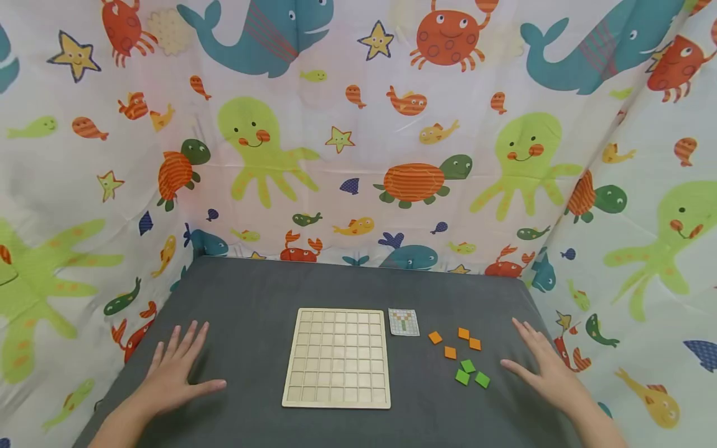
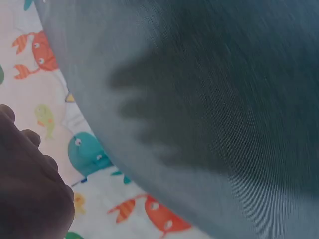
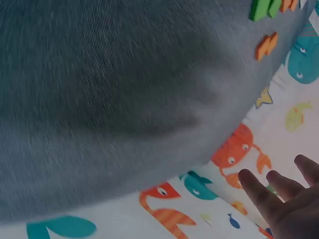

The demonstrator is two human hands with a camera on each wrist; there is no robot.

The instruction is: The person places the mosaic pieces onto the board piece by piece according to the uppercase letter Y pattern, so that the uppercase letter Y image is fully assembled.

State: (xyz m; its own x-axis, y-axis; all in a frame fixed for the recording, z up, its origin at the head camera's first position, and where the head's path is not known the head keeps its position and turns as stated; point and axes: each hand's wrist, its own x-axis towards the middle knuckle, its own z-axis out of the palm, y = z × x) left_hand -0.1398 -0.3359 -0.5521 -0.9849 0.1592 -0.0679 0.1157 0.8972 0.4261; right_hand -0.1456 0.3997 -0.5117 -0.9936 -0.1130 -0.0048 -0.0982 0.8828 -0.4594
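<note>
My left hand (image 1: 172, 375) hovers over the left side of the grey table with fingers spread, holding nothing; its shadow falls on the cloth in the left wrist view. Over the right side my right hand (image 1: 546, 372) is likewise spread and holds nothing. Between them lies a square wooden grid board (image 1: 336, 359) with bare cells. A small card (image 1: 404, 322) printed with a coloured grid pattern lies at the board's upper right. Nearest to the right hand are several orange square tiles (image 1: 450, 353) and, in front of those, 3 green square tiles (image 1: 467, 366).
The dark grey table (image 1: 246, 292) is bordered at the back and both sides by a hanging white curtain (image 1: 358, 137) printed with sea animals. The curtain meets the table's edges closely.
</note>
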